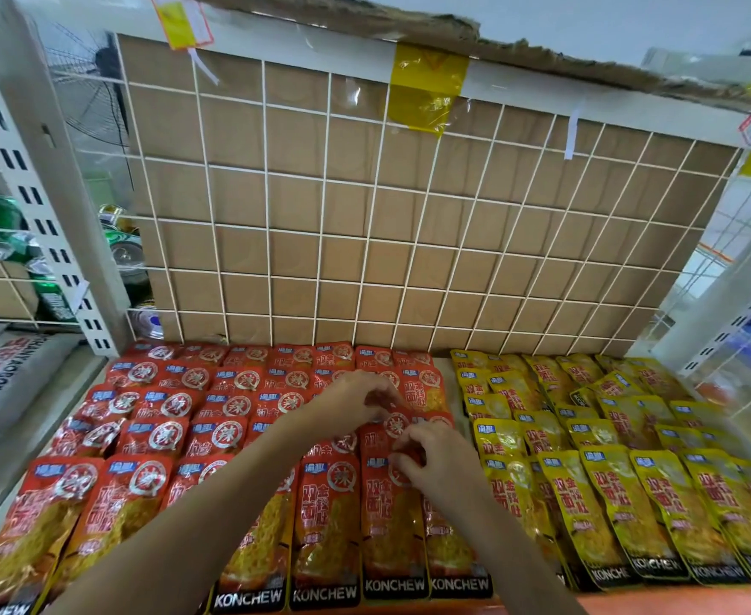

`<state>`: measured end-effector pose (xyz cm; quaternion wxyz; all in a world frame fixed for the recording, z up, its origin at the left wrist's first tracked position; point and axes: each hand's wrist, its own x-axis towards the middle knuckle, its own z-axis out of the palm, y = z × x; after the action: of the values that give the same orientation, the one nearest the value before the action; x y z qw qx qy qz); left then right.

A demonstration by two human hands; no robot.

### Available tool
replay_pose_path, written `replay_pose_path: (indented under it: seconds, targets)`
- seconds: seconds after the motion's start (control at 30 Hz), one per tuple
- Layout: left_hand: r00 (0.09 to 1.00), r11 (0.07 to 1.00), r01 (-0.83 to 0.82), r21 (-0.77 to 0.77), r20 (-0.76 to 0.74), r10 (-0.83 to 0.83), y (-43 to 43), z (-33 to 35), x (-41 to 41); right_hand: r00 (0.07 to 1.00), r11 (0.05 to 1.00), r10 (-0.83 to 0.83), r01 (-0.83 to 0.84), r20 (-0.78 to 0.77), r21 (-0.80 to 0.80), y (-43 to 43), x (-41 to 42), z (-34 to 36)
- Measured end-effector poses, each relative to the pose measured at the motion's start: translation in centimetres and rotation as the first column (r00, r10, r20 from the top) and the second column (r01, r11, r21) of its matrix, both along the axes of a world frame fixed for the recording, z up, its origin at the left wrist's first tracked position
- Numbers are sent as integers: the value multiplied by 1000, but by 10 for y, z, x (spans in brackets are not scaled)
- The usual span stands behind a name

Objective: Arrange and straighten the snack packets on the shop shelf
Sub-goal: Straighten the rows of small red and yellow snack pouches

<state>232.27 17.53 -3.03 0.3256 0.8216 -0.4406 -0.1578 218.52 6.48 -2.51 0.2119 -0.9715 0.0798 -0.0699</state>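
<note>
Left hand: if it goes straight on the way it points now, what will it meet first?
Probably the red packets just beyond the left hand, in the back rows; behind them stands the wire grid. Depth is unclear.

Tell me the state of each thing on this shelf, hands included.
red packets: flat, overlapping rows, left side.
yellow packets: overlapping rows, right side, some skewed.
left hand: pinches a red packet.
right hand: pinches a red packet.
</note>
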Motion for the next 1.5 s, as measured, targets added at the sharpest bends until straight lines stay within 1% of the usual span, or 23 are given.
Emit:
replay_pose_path:
  seconds: [0.37,0.5,0.57,0.63,0.77,0.87,1.0,1.07,1.23,1.37,1.5]
  targets:
    - [1000,1000,21,-3,7,-21,3,2,-3,999,1000,-3,3,45,-1,4,-5,-4]
    - [1000,1000,24,-7,15,-24,4,2,-4,998,997,22,-17,67,-72,3,-5,-7]
    - [999,1000,24,-15,23,-24,5,3,-5,996,997,24,-17,83,-82,2,-6,-8]
    - [999,999,-8,-40,32,10,6,2,-5,993,999,12,-6,115,-52,0,-6,-8]
    - [984,977,-162,-135,50,170,17,2,-3,989,999,-29,32,144,-19,-6,-3,-3]
    - [981,977,-167,-129,77,178,28,4,-7,995,1000,-13,13,101,-4,-9,1,3]
    - [986,990,-125,-61,102,131,37,2,-9,996,997,73,-74,-54,-6,-9,4,6]
    - [989,994,-104,-15,103,105,38,1,-9,991,996,85,-86,-101,-11,-8,5,5]
    - [996,998,-55,40,77,52,33,-3,-10,987,996,89,-92,-131,-17,-10,7,3]
    - [996,998,-67,16,58,66,28,-1,-11,990,997,75,-73,-116,18,-11,7,1]
    - [996,998,-62,15,57,61,27,-3,-10,994,999,53,-51,-91,16,-10,7,0]
